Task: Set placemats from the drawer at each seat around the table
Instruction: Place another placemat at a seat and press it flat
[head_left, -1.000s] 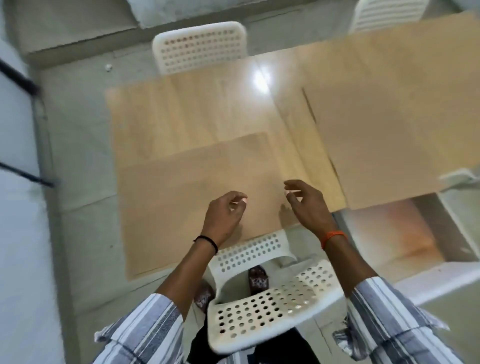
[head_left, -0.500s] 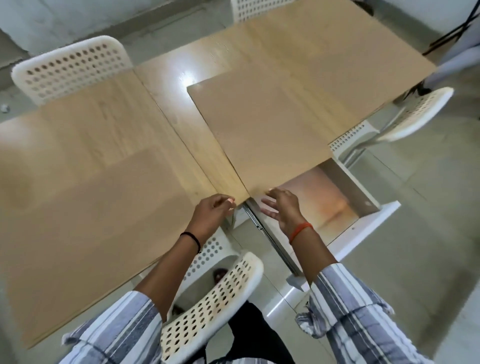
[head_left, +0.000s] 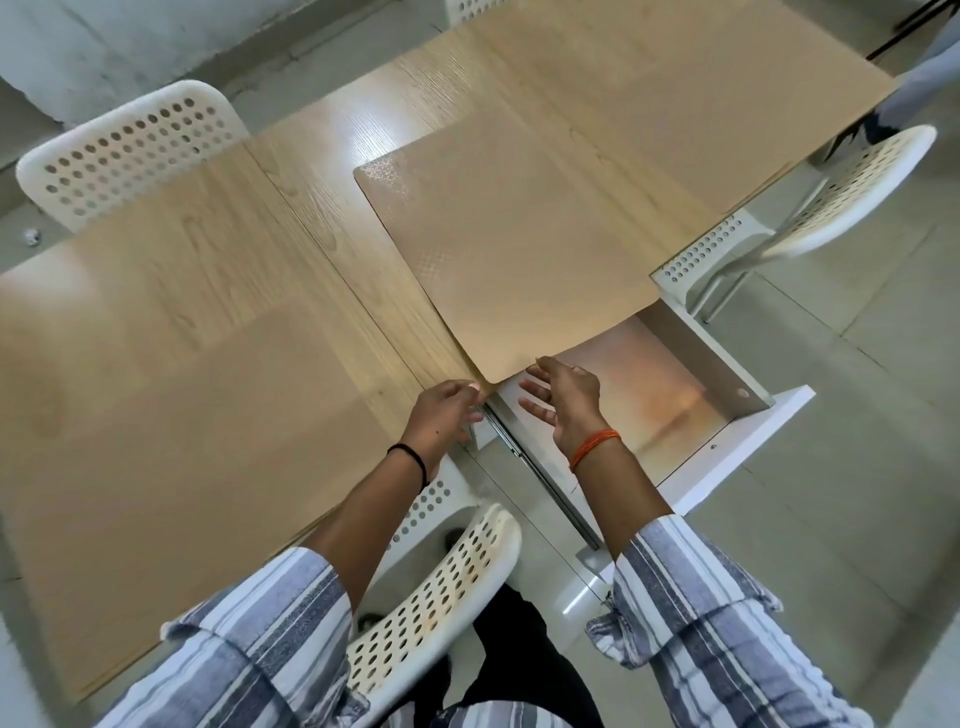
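A tan placemat (head_left: 171, 421) lies flat on the near left part of the wooden table (head_left: 332, 171). A second tan placemat (head_left: 519, 249) lies on the right half, its near corner hanging over the open white drawer (head_left: 727, 364). My left hand (head_left: 447, 415) rests at the table's near edge, fingers curled beside that hanging corner, holding nothing. My right hand (head_left: 563, 405) hovers over the drawer just below the mat's edge, fingers spread and empty. The drawer's inside looks bare.
A white perforated chair (head_left: 441, 587) stands right below me, tucked at the table edge. Another white chair (head_left: 124, 150) sits across at the far left, and a third (head_left: 831, 202) at the right beside the drawer. Grey tiled floor surrounds the table.
My view has swung right, from the left placemat to the right one and the drawer. Both hands moved with it, from the left mat's near edge to the right mat's overhanging corner.
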